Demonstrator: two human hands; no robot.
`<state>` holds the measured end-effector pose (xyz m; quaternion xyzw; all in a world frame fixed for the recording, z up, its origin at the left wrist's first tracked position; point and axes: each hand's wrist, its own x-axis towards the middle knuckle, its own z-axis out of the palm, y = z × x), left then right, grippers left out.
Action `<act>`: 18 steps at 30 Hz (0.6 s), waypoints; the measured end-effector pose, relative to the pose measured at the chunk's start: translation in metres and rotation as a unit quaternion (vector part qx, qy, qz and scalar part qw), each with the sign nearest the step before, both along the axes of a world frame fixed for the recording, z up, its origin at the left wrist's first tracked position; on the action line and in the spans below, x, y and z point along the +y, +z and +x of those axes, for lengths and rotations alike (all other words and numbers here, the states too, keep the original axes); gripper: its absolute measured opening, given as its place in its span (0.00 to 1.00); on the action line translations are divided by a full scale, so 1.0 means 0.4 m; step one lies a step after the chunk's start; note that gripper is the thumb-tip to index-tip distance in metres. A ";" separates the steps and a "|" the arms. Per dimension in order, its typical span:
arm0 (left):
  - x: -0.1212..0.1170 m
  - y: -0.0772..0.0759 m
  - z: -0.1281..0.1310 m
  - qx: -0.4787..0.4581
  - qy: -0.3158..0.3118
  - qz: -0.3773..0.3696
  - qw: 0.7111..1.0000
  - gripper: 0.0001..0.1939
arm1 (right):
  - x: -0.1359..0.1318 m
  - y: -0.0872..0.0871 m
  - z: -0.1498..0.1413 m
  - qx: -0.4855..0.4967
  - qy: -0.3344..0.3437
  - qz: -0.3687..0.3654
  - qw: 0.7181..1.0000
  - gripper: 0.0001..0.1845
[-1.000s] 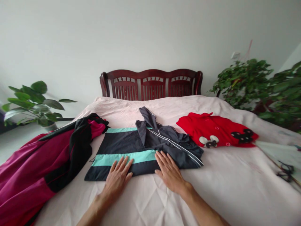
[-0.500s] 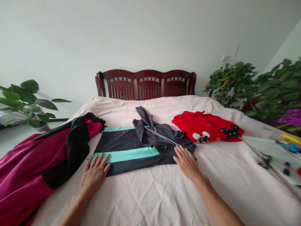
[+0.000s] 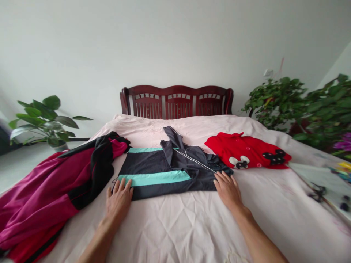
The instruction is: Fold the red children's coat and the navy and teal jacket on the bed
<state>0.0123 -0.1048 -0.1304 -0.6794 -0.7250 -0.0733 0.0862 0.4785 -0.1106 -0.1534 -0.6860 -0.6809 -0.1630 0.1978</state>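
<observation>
Hand Position and Garment Layout

The left hand (image 3: pixel 118 202) rests flat, fingers spread, on the lower left corner of a folded dark grey jacket (image 3: pixel 153 179) with mint bands. The right hand (image 3: pixel 228 191) rests flat at its lower right edge. The jacket lies on a pale pink bedsheet (image 3: pixel 175 226). A magenta-and-black garment (image 3: pixel 55 190) lies to its left; a red garment with mouse-head motifs (image 3: pixel 244 151) lies beyond its right side. Scissors (image 3: pixel 318 193) lie at far right. A dark red wooden headboard (image 3: pixel 177 102) stands between a potted plant (image 3: pixel 44 122) and a leafy shrub (image 3: pixel 276 102).
</observation>
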 end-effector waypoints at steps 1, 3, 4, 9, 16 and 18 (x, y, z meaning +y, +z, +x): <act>-0.001 0.000 0.012 -0.011 -0.021 0.014 1.000 0.24 | 0.000 0.005 -0.003 0.009 0.004 0.015 1.000 0.21; -0.001 0.006 0.054 -0.044 -0.097 0.037 0.994 0.22 | 0.006 0.022 -0.016 0.033 0.022 0.034 0.999 0.20; 0.000 0.011 0.086 -0.064 -0.144 0.044 0.986 0.22 | 0.014 0.034 -0.027 0.049 0.037 0.034 0.998 0.19; 0.010 0.038 0.297 -0.143 -0.359 0.045 0.921 0.22 | 0.116 0.117 -0.120 0.157 0.087 -0.046 0.983 0.19; 0.031 -0.021 0.414 -0.146 -0.380 -0.002 0.913 0.26 | 0.322 0.169 -0.240 0.150 0.098 -0.117 0.977 0.20; 0.034 -0.034 0.409 -0.153 -0.381 -0.013 0.912 0.26 | 0.371 0.172 -0.261 0.144 0.091 -0.139 0.975 0.20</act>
